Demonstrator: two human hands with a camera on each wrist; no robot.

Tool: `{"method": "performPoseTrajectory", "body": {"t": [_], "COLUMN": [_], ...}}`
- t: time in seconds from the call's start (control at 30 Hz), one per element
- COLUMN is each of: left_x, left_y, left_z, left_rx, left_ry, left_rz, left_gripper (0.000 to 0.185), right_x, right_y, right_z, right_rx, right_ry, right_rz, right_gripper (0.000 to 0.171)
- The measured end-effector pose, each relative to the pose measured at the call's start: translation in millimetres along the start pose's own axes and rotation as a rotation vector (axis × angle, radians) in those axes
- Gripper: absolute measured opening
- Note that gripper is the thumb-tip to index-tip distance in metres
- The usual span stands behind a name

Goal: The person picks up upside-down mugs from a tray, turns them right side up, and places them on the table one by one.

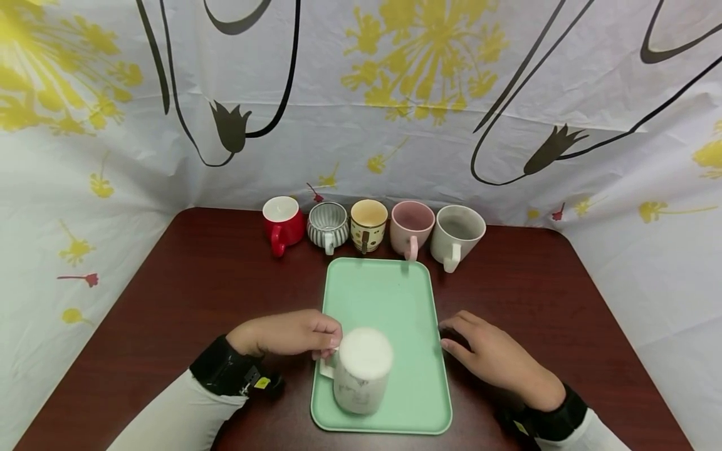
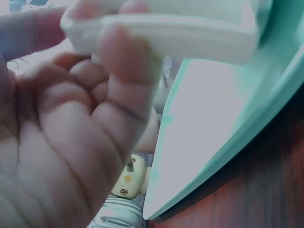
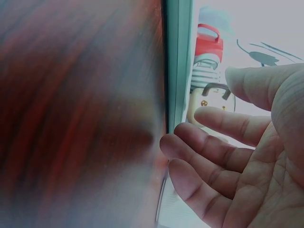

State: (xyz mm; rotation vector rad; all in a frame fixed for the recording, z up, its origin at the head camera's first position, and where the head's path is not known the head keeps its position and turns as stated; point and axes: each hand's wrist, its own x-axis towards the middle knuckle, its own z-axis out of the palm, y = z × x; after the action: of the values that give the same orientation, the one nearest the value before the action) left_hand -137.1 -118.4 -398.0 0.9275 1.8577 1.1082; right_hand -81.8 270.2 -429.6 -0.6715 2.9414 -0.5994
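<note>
1 white mug (image 1: 362, 371), upside down at the near left of the green tray (image 1: 389, 300): your left hand (image 1: 290, 333) pinched its handle. Your right hand (image 1: 491, 354) lay spread on the table (image 1: 186, 300), right of the tray. 5 mugs (image 1: 369, 228) lined the far edge.

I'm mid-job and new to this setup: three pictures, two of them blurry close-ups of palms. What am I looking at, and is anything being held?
No machine here: a person works with bare hands, wearing three cameras. The wide picture is from the head; the close-ups are from each wrist. On the dark red table lies a green tray. The left hand pinches the handle of a white mug standing upside down on the tray. The right hand holds nothing, fingers relaxed beside the tray's right edge. Behind the tray stand five mugs in a row.
</note>
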Motion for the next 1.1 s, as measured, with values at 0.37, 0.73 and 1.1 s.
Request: {"method": "performPoseTrajectory", "body": {"t": [0.37, 0.73, 1.1], "left_x": [13.2, 36.1, 48.1], "left_y": [-0.8, -8.6, -15.9], "left_z": [4.6, 23.2, 30.4], "left_rx": [-0.594, -1.257, -1.417], "left_ry": [0.202, 0.253, 0.353], "left_rz": [0.013, 0.170, 0.150], "left_gripper": [0.029, 0.029, 0.029], "right_x": [-1.8, -0.7, 1.0], "right_y": [-3.1, -5.7, -9.0], "right_z": [-0.7, -0.2, 2.6], "right_rx": [0.015, 0.014, -0.005], "right_ry": [-0.007, -0.010, -0.009], "right_rz": [-0.006, -0.011, -0.010], "right_gripper": [0.024, 0.024, 0.025]}}
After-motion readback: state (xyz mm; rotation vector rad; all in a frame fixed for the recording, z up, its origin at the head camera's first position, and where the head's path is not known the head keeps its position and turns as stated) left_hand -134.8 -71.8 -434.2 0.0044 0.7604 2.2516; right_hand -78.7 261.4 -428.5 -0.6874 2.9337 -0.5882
